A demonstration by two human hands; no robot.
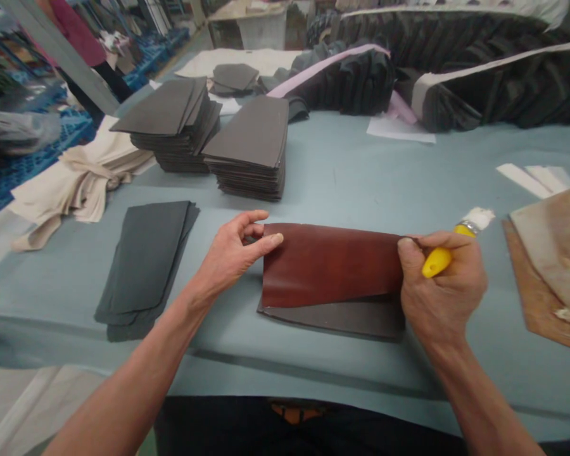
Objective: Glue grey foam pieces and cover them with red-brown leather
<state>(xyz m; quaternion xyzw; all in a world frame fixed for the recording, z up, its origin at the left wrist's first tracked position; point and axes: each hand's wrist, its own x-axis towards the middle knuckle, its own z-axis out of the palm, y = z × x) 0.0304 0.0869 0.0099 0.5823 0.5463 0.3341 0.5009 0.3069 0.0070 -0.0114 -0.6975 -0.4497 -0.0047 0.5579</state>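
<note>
Left hand [232,253] pinches leather sheet [330,263] at nine o'clock; right hand [441,285], clenching brush [437,259], pinches three o'clock edge. Probably thin, floppy.

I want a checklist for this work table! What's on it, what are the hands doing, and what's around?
Surface: blue-grey table, flat.
Job's things: brown leather piece lying askew on a dark grey piece; yellow-handled brush.
Clutter: grey stacks, a flat dark pile, cream cloth, black pleated fabric, a stained board.
Hands: left hand pinches the leather's left corner; right hand grips the brush and holds the leather's right edge.
Cables: nothing seen.
Surroundings: a person in a dark red top; blue crates at far left.
</note>
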